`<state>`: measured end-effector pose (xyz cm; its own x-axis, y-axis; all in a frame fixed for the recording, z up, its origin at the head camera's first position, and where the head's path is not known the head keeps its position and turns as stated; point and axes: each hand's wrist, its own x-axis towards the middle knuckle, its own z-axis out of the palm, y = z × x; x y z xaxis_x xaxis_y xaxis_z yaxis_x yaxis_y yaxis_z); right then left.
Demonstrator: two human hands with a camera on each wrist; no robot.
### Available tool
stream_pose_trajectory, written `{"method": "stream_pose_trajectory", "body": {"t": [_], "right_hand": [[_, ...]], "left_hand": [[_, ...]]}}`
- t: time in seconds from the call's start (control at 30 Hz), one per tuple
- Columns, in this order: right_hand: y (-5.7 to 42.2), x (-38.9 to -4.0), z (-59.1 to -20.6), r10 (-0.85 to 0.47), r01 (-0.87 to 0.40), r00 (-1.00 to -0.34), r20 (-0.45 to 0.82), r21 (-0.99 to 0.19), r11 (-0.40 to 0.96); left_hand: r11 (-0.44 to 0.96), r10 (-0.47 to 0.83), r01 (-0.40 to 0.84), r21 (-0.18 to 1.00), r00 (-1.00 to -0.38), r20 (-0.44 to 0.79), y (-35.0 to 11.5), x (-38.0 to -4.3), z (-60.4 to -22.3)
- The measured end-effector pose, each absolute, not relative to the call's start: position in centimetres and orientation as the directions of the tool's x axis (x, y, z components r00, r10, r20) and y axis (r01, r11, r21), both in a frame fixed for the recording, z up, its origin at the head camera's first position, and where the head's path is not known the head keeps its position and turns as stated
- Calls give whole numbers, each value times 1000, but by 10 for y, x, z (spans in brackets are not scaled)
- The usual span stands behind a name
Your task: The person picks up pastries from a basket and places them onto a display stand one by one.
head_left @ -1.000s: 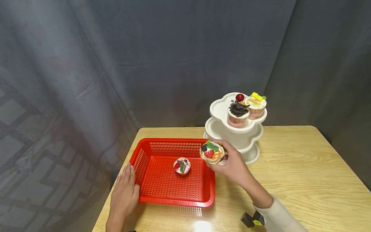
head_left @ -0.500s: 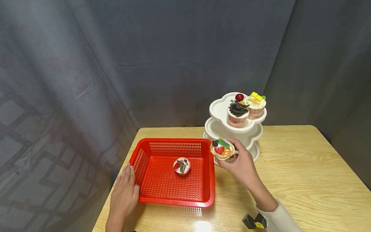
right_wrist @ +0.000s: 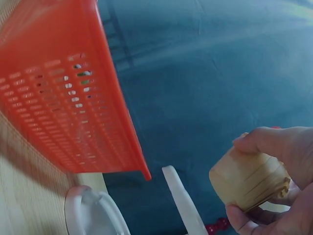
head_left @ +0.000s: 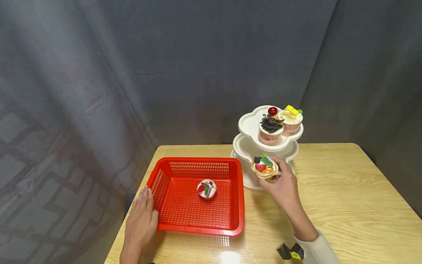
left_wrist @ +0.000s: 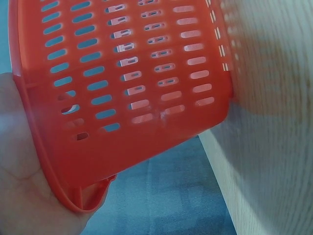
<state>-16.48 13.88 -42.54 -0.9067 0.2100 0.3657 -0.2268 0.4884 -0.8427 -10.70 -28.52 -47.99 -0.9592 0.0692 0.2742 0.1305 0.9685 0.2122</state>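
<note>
We see the right hand curled round a tart in a ribbed, pale pastry cup, topped with glossy fruit pieces, held in the air just in front of the stand's lower tiers. The stand is smooth cream plastic with scalloped, flower-shaped trays; two cups with frilled toppings sit on its top tier. Our left hand lies flat, fingers straight, against the left wall of the red basket, a perforated plastic rectangle on the grained wooden table. A second small tart rests inside the basket.
</note>
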Motion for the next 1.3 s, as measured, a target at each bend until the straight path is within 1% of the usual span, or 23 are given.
{"method": "stream_pose_trajectory", "body": {"t": [0.2, 0.33, 0.67, 1.2, 1.3], "right_hand": [[145, -166, -430, 252, -179, -908, 335, -854, 489], [148, -168, -436, 289, -154, -896, 336, -848, 508], [151, -173, -447, 386, -135, -837, 389, -829, 543], [143, -185, -449, 455, -148, -788, 415, -844, 515], [142, -186, -447, 473, -109, -785, 399, -842, 528]], "left_hand": [[968, 65, 124, 217, -963, 262, -284, -107, -478], [969, 63, 121, 218, -965, 254, -284, -107, -477], [968, 71, 130, 216, -962, 264, -283, -107, -479], [969, 66, 129, 210, -957, 282, -285, -107, -480], [969, 65, 127, 214, -959, 275, -285, -107, -480]]}}
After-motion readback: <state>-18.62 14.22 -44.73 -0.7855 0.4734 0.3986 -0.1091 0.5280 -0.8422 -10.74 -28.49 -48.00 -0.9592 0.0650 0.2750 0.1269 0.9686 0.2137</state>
